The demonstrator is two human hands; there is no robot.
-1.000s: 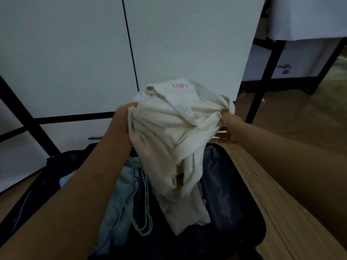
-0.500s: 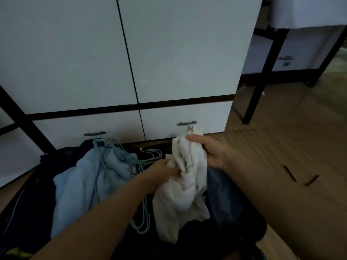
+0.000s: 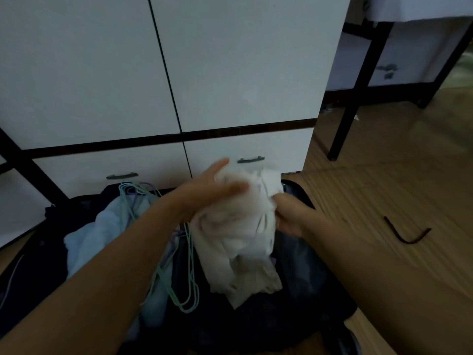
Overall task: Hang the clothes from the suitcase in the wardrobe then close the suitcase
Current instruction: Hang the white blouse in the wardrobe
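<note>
A crumpled white garment (image 3: 238,239) hangs over the open dark suitcase (image 3: 302,298). My right hand (image 3: 289,216) grips its right side with curled fingers. My left hand (image 3: 210,188) lies against its upper left, fingers stretched out and blurred by motion. A light blue garment (image 3: 102,234) lies in the suitcase to the left, with several thin green and purple hangers (image 3: 179,283) on it. The white wardrobe (image 3: 230,73) stands just behind, its doors closed.
Two drawers with grey handles (image 3: 250,160) sit under the wardrobe doors. A black table leg (image 3: 350,108) stands to the right on the wooden floor. A dark bent stick (image 3: 407,234) lies on the floor at right. A black diagonal bar (image 3: 28,162) crosses at left.
The white garment came down from chest height to just above the suitcase and got bunched up. My left hand let go of its grip and now reaches up over the cloth with straight fingers.
</note>
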